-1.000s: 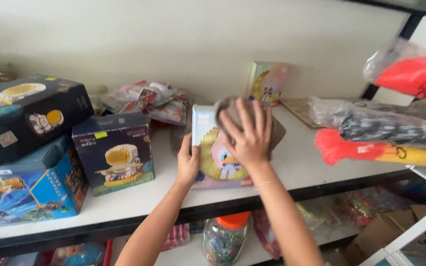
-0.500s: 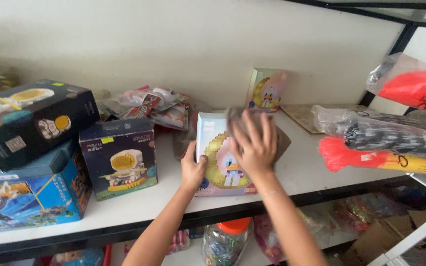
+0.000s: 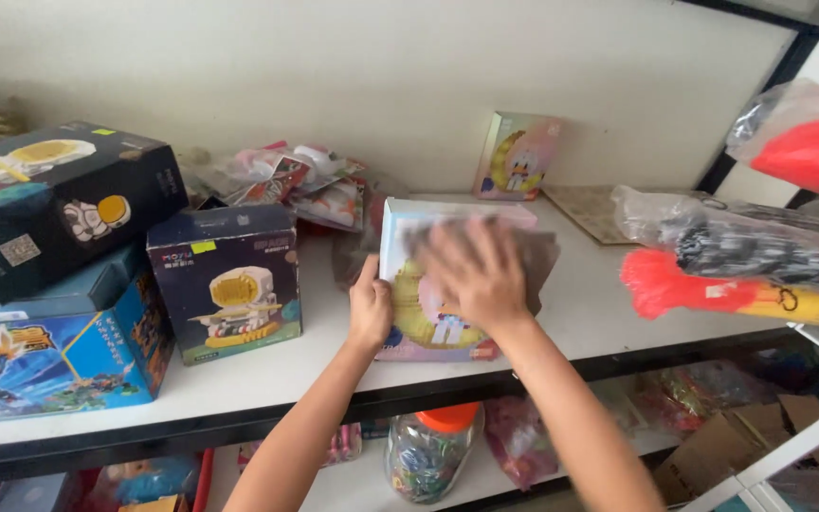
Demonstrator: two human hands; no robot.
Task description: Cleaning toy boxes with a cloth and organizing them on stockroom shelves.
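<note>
Left hand [image 3: 370, 313] grips the left edge of the pastel cardboard toy box [image 3: 428, 318]; right hand [image 3: 476, 275], fingers spread, presses a brownish cloth [image 3: 533, 261] on its front. Bare white shelf [image 3: 580, 313] lies right of the box.

There is one view only, from a camera on the person's head, looking forward and down at a white shelf [image 3: 618, 313] from just in front of its front edge and facing the pale wall [image 3: 381, 76] behind it. It sits near, at arm's reach, so both forearms rise from the bottom of the frame. The shelf's front edge runs slanting across the lower frame, with a lower shelf [image 3: 362, 484] showing beneath it and a dark upright post [image 3: 760, 104] at the right.
</note>
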